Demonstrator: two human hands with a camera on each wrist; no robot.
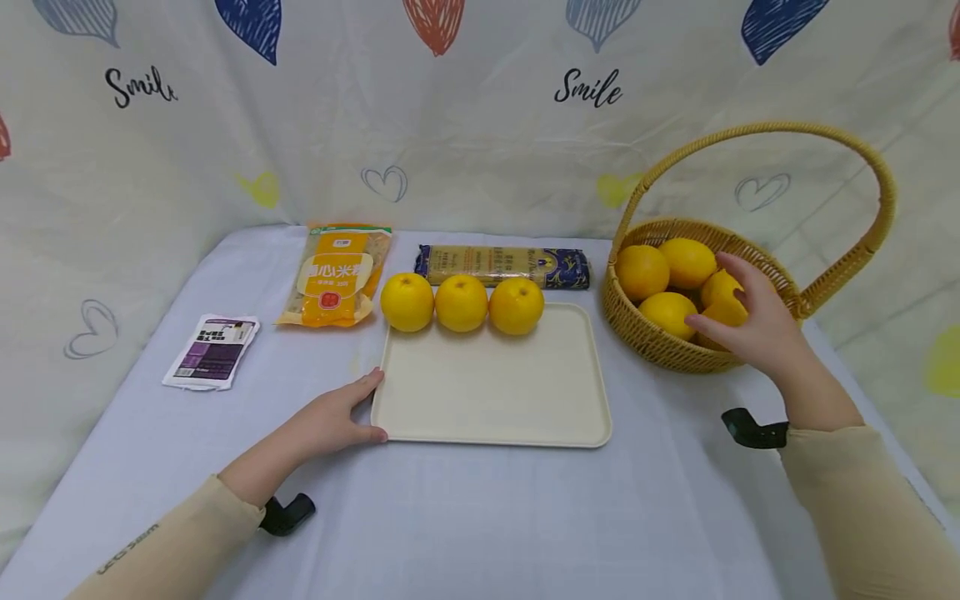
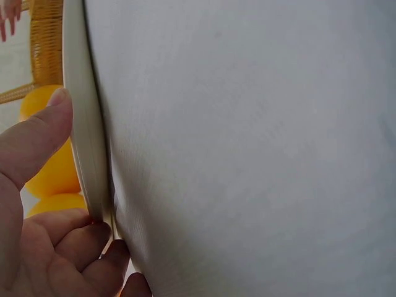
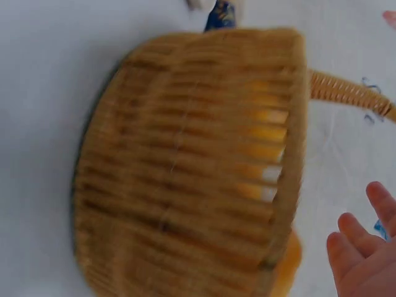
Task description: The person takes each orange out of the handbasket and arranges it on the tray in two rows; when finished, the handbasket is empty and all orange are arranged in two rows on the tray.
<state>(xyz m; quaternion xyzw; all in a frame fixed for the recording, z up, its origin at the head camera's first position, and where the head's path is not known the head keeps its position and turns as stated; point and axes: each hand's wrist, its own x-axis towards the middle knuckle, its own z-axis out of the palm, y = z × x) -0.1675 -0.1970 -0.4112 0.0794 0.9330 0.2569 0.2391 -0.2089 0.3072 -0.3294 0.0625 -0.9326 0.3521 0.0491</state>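
Observation:
My left hand (image 1: 330,422) grips the left front corner of a cream rectangular tray (image 1: 491,392). In the left wrist view, the thumb (image 2: 46,127) lies along the tray's rim and the other fingers bend against its edge. Three oranges (image 1: 461,303) stand in a row along the tray's back edge. At the right, a wicker basket (image 1: 652,346) with a tall handle contains several oranges (image 1: 666,314). Over its right side hovers my right hand (image 1: 757,321), thumb and fingers spread above the fruit. The right wrist view shows the fingertips (image 3: 346,244) apart from the basket's rim.
An orange-and-clear food bag (image 1: 333,275) lies behind the tray at the left. A long blue-and-gold packet (image 1: 502,267) is behind the oranges. Farther left rests a small white-and-purple pouch (image 1: 212,352). A printed curtain (image 1: 480,125) hangs behind the table.

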